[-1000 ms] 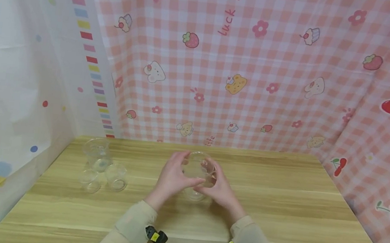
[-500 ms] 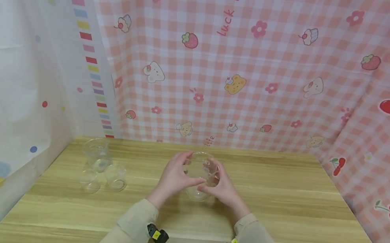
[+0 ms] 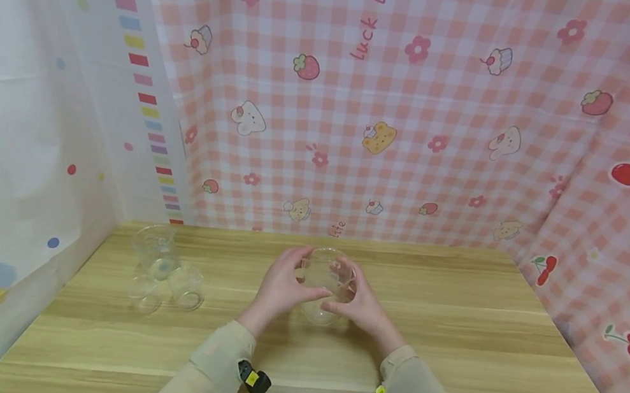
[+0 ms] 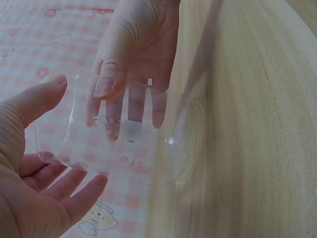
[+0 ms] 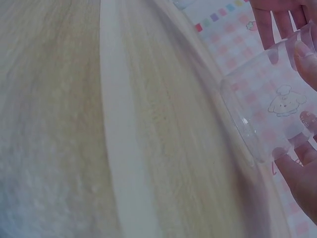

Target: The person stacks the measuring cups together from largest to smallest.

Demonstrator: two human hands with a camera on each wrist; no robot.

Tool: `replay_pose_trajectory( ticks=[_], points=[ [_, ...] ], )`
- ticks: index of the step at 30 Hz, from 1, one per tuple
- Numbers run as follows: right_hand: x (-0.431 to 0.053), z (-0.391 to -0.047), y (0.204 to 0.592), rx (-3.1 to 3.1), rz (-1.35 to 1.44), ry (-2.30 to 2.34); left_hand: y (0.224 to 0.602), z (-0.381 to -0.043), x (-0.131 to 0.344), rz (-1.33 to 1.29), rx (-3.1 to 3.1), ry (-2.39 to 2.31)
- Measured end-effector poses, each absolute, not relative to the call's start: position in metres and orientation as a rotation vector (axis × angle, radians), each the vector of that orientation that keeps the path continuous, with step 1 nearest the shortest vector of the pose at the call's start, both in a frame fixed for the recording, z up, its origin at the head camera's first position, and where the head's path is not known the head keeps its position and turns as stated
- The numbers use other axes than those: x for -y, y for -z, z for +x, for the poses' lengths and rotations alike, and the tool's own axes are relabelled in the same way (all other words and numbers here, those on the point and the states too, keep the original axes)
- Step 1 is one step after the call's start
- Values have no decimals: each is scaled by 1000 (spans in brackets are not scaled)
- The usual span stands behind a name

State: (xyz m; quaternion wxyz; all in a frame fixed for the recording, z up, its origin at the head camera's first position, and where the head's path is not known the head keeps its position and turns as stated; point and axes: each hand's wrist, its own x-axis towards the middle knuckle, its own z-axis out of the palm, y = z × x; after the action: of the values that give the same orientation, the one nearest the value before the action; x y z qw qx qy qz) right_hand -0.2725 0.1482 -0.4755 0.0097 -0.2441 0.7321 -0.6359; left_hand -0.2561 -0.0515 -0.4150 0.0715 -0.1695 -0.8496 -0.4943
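A clear, see-through beaker [image 3: 326,267] is upright near the middle of the table, its rounded base [image 4: 181,144] right at the wood. My left hand [image 3: 284,285] holds its left side, thumb across the front and fingers round behind. On the opposite side my right hand [image 3: 362,304] grips it the same way, the two thumb tips close together. Through the wall of the beaker [image 5: 257,99] in the right wrist view, fingers and a small pale printed patch show.
To the left stand three more clear vessels: a large beaker [image 3: 155,245] at the back and two smaller ones, a left beaker [image 3: 144,294] and a right beaker [image 3: 186,285]. Pink checked cloth [image 3: 360,99] hangs behind the wooden table [image 3: 477,354], with white cloth [image 3: 28,128] at left.
Both hands and the beaker have shifted slightly to the right, mostly in the first half second. The hold stays the same, and the vessels at left have not moved.
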Motion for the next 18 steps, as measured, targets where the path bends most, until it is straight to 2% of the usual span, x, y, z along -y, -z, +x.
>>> replay_pose_trajectory(
  ticks=[18],
  points=[
    [-150, -273, 477, -2313, -720, 1934, 421, -259, 52, -537, 2529, 1509]
  ],
)
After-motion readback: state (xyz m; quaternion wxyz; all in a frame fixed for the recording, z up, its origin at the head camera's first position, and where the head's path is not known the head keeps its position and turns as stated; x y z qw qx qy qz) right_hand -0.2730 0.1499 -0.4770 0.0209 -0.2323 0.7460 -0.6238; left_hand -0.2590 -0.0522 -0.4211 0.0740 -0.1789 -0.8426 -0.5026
